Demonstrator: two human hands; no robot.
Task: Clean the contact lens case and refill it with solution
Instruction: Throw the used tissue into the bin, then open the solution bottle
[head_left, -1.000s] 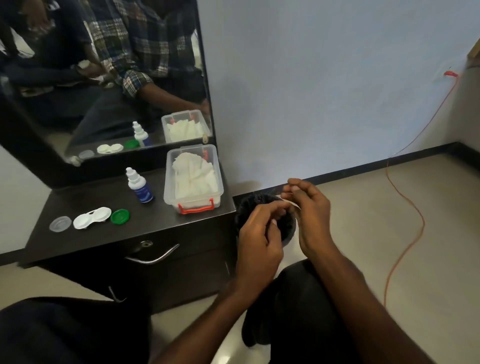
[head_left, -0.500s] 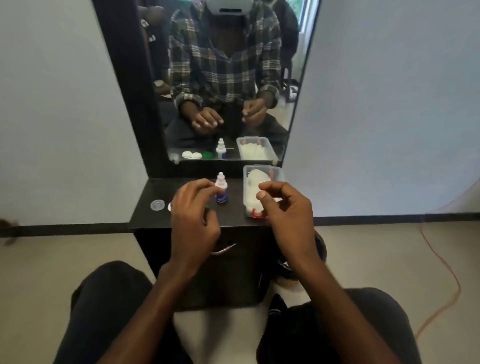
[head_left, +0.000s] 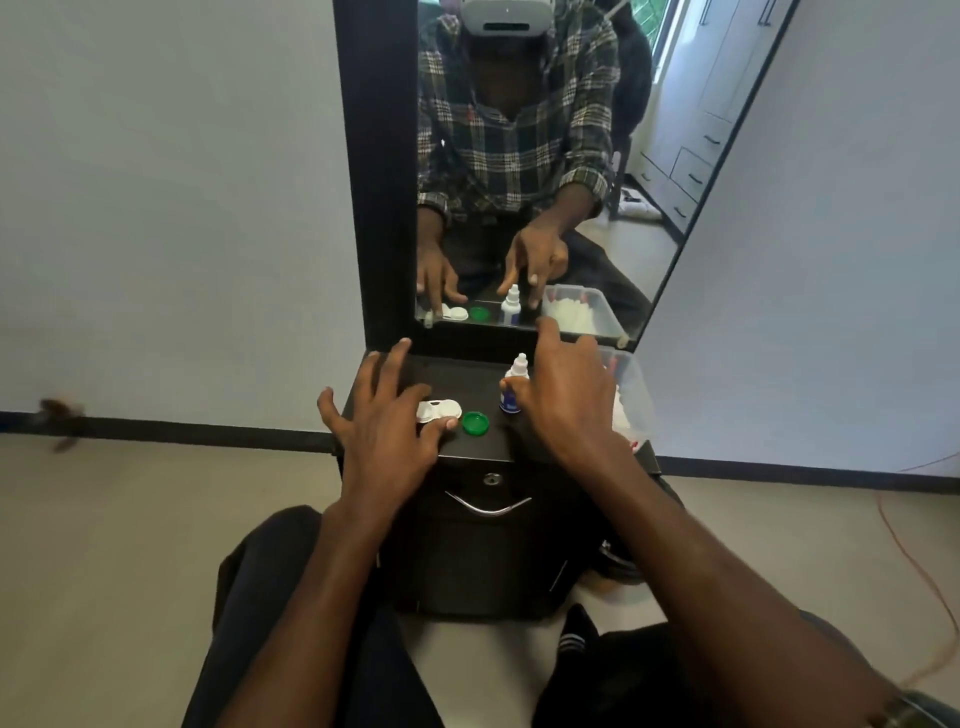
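Bare cabinet top (head_left: 467, 376) behind the green cap (head_left: 475, 423) — solution bottle (head_left: 511, 387) rightward.

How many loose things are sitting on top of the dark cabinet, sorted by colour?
White: 1, the white plastic twin-well lens case
Green: 1, the round green cap
White and blue: 1, the small solution bottle
Clear: 1, the clear plastic tub
Total: 4

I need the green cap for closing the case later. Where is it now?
In the head view, the green cap lies on the dark cabinet top, between the white lens case and the solution bottle.
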